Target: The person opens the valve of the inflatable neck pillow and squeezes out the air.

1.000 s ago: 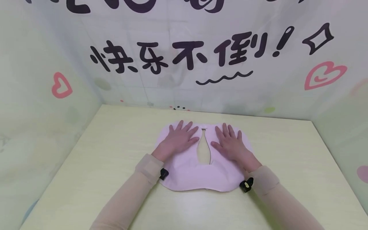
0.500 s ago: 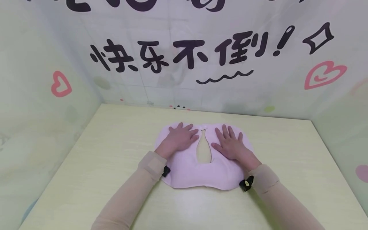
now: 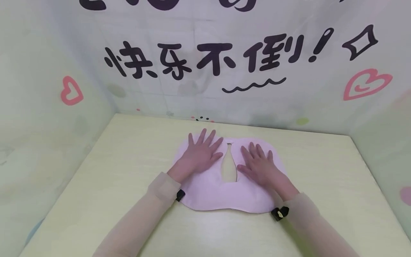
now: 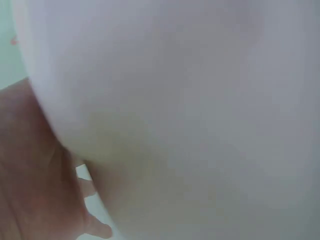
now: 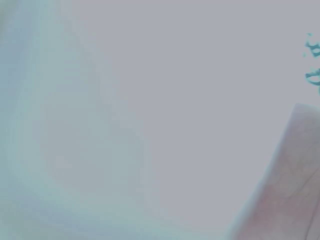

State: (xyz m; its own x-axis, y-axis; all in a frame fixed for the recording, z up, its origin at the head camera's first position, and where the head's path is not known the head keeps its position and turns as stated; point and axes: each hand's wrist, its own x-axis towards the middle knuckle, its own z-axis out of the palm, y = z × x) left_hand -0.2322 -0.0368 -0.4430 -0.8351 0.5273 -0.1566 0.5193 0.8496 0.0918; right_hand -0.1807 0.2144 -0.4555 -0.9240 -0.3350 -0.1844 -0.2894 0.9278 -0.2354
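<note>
Cloth lay flat at mid-tabletop — left hand and right hand pressed on it, fingers spread, either side of its slit, apparently to smooth it.

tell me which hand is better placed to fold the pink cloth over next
Left, by a little. The left hand lies flat with its fingers reaching the pink cloth's far edge; the right hand rests further in from any edge.

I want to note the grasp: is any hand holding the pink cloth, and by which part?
Nothing is gripped. The left hand and right hand rest flat on the pink cloth bib, either side of its neck opening.
</note>
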